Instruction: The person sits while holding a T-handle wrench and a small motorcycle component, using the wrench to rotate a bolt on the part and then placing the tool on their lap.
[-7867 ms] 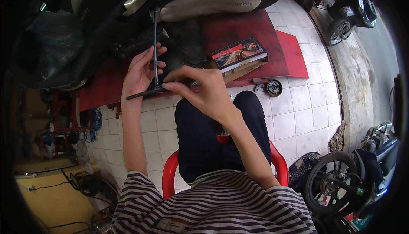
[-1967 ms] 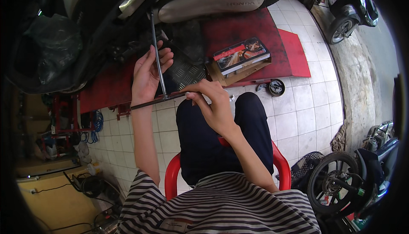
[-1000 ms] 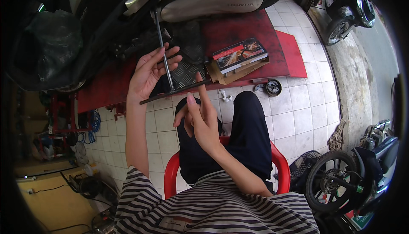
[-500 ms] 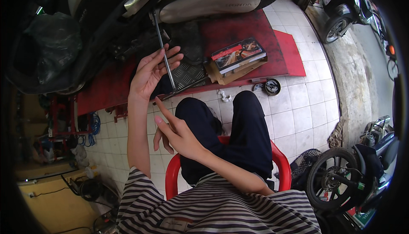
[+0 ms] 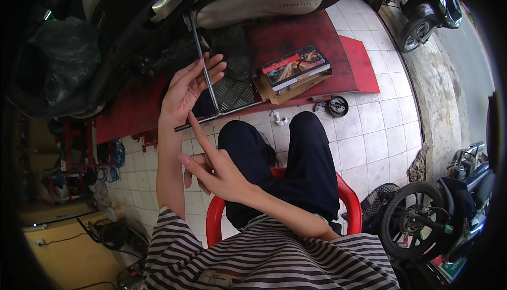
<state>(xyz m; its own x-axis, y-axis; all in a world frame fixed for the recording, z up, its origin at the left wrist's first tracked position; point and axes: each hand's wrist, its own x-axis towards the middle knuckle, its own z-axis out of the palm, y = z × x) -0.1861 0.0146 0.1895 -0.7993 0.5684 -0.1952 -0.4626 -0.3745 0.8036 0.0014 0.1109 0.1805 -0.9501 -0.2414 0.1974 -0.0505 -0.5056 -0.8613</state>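
A metal T-handle wrench (image 5: 210, 86) runs down from beneath the scooter's silver side cover (image 5: 259, 6) to a long crossbar (image 5: 241, 108) over the red platform's front edge. My left hand (image 5: 187, 89) loosely holds the shaft, thumb against it and fingers slightly curled. Below the crossbar, my right hand (image 5: 208, 168) has its index finger stretched up to the bar's left part, near my left wrist, with the other fingers bent and apart. Whether that fingertip presses on the bar is unclear.
On the red platform (image 5: 290, 34) lies a printed box (image 5: 293, 68) over cardboard. A round metal part (image 5: 338, 106) and white scrap (image 5: 280, 117) are on the tiles. I sit on a red chair (image 5: 348, 200). Motorbikes (image 5: 412, 221) stand right; cables (image 5: 113, 232) lie lower left.
My right hand has left its grip on the crossbar and moved down and left, index finger now extended toward the bar's left part. My left hand stays on the shaft.
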